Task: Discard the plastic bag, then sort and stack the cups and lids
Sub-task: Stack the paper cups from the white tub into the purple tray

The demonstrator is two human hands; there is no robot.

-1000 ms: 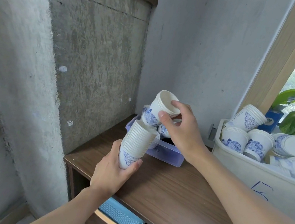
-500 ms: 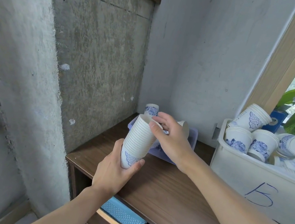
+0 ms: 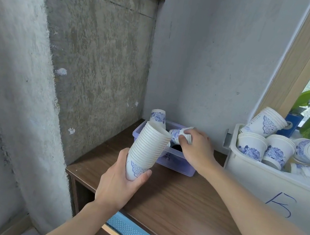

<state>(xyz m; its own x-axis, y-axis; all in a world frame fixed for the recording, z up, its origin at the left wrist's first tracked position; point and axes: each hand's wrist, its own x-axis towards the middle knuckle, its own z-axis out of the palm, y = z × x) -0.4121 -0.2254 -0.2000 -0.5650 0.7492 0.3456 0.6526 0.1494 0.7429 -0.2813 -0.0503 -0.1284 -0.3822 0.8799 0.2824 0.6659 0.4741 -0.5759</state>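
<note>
The left hand's (image 3: 118, 185) low grip could tip the tilted cup stack (image 3: 150, 147) while the right hand (image 3: 196, 150) grasped a loose cup (image 3: 178, 134).

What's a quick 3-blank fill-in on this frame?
The left hand grips the tall stack of paper cups at its ____ end.
The right hand holds a paper cup tipped on its ____ over the purple bin.
The white tub of cups stands to the ____ of the purple bin.
Missing: bottom; side; right.
</note>
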